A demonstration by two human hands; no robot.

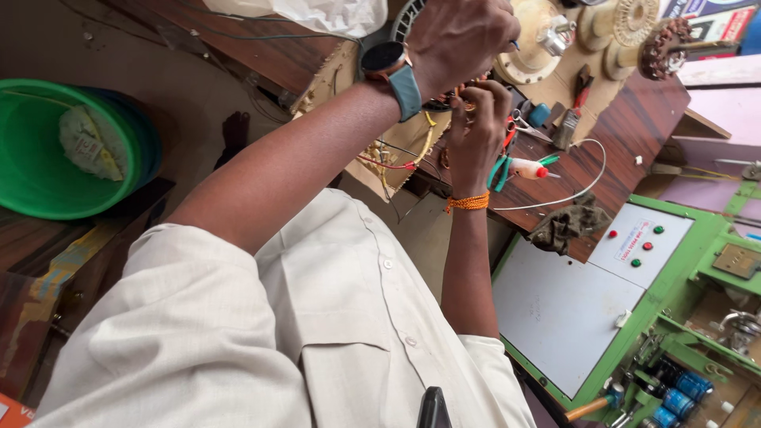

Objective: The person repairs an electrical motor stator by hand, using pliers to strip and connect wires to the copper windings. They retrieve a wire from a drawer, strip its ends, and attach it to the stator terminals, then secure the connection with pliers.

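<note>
Both hands work over the wooden bench (634, 119). Left hand (456, 36) is closed on a thin tool, tip hidden. Right hand (476, 131) pinches orange-red wires (468, 99), probably winding leads, at the bench's near edge. Risk: tugging could snap a lead or drag the scissors (523, 127) off.

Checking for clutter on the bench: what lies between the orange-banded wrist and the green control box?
In the head view, a crumpled dark rag and a white wire lie on the wooden bench.

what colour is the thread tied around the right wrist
Orange; the wrist thread shows clearly in the head view.
</note>
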